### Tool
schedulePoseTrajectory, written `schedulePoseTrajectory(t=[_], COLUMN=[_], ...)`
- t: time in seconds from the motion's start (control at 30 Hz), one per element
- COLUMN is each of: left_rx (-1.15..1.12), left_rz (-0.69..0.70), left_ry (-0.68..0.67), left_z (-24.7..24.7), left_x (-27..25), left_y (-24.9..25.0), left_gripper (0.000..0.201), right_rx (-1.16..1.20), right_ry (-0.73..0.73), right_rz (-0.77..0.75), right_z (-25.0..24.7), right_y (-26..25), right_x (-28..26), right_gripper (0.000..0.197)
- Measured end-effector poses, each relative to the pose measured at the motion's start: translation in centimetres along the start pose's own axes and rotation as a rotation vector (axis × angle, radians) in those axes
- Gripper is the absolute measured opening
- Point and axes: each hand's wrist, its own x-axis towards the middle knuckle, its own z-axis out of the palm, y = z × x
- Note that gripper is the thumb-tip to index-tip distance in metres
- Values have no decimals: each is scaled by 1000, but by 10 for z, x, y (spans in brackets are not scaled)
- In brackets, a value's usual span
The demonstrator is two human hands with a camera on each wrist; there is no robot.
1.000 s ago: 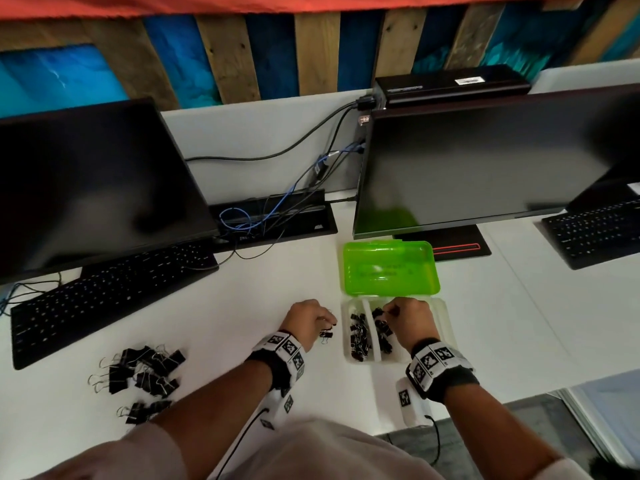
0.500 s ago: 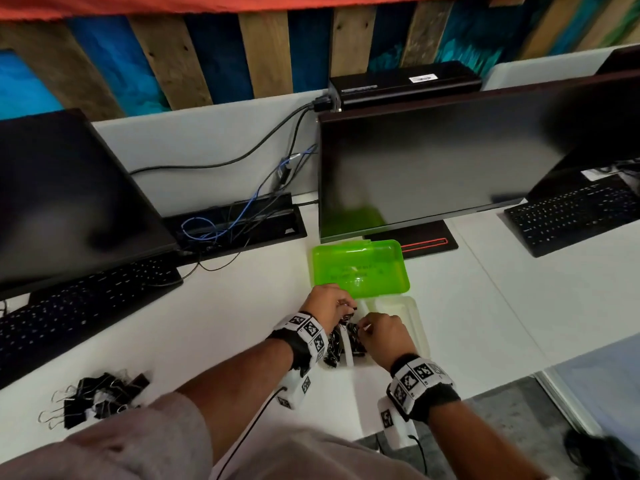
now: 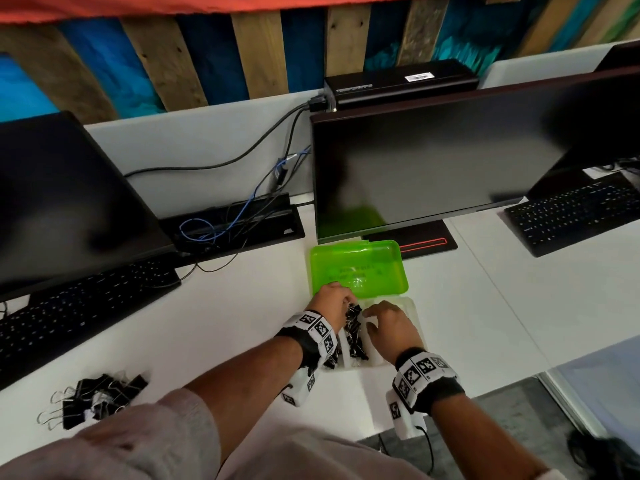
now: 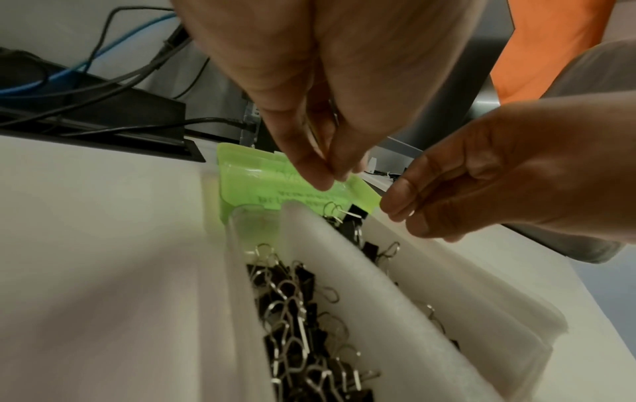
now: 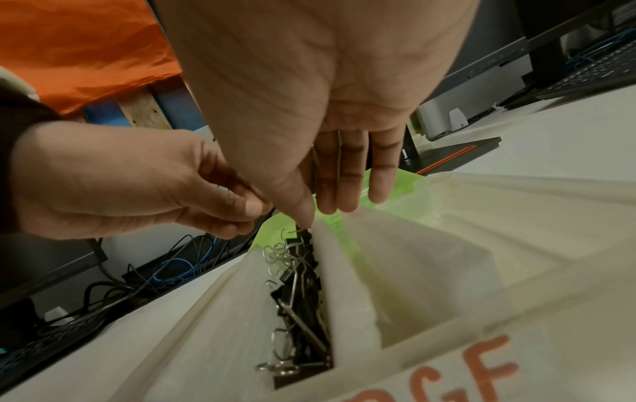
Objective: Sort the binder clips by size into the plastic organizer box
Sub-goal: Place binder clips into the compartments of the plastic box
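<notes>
The translucent organizer box point(image 3: 414, 318) lies open on the white desk, its green lid point(image 3: 360, 268) folded back. Small black binder clips point(image 4: 302, 312) fill its left compartment, and more clips point(image 5: 299, 285) lie in the one beside it. My left hand point(image 3: 341, 299) hovers over the far end of these compartments, and its fingertips point(image 4: 323, 182) pinch a thin wire handle of a clip. My right hand point(image 3: 375, 315) points down next to it. Its thumb point(image 5: 302, 212) presses wire handles against the fingers and touches the topmost clip. Both held clips are mostly hidden.
A pile of larger black binder clips point(image 3: 93, 400) lies on the desk at the near left. Two monitors point(image 3: 433, 161), keyboards point(image 3: 76, 306) and a cable tray point(image 3: 235, 226) stand behind. The box's wider right compartment point(image 5: 430, 272) holds nothing. The desk edge point(image 3: 485, 386) is at the near right.
My left hand moved right from beside the box to over its left compartments. My right hand shifted towards it, so the two now nearly touch. The view also panned right.
</notes>
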Motion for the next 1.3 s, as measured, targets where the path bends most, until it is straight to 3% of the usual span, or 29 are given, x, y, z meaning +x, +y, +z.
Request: schedulePoseTrajectory(t=[0.23,0.4,0.57,0.73,0.97,1.1,1.23,1.3], left_rx=[-22,-13,31,119,123,86,-60,-57], left_rz=[-51,-227,-411,-576,-746,-740,-581,-573], left_ry=[122,182,271,285,201,184,294,330], left_z=[-24,-48,-69,-79,-77,-69,-66,-72], left_x=[-21,-73,-146,-201,-231,-238,-240,-242], left_y=[-36,-101,-162,-196,-210,-213,-213,-215], left_gripper=[34,35,34,39,49,49,50,57], right_rx=[-50,-171,-172,-204,-378,-416,-444,-458], right_ry=[7,56,-20,-253,-638,-697,-708,-717], right_rz=[-107,-229,-475,-664,-719,-720,-730,-741], right_z=[13,27,57,98,136,145,151,156], right_y=[-10,-30,-89,-147,-181,-190,-197,-202], right_x=[16,23,19,6,-8,-8,-8,-10], right_gripper=[32,32,31,29,34,35,36,36])
